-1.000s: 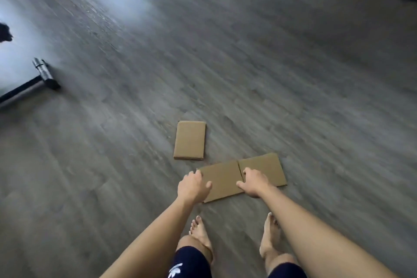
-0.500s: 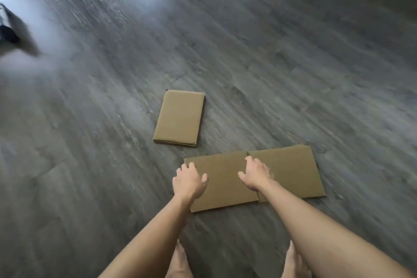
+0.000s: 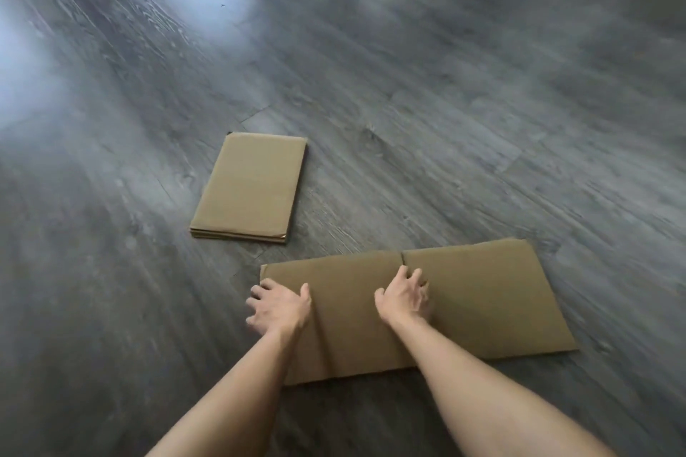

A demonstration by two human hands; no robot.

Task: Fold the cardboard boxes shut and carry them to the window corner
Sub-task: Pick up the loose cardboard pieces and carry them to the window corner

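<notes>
Open box (image 3: 464, 304) lies flat on floor (image 3: 482, 104), long axis left-right. Left hand (image 3: 280, 308), fingers spread, touches its left edge; right hand (image 3: 402, 295) curls fingers at centre crease. Folded box (image 3: 250, 189) far-left.

Two bare forearms, entering from the lower edge. No sleeve, cuff or glove covering either, from the frame edge to the fingertips. Left hand (image 3: 278, 308): bare, no ring or band discernible on the fingers (image 3: 256, 299); wrist unadorned, no watch or bracelet. Right hand (image 3: 402, 299): likewise bare, knuckles and tendons visible on the back, wrist unadorned. Fingernails short, unpainted so far as the soft focus allows. No marks or tattoos discernible along either forearm. Remainder of the body outside the frame.
</notes>
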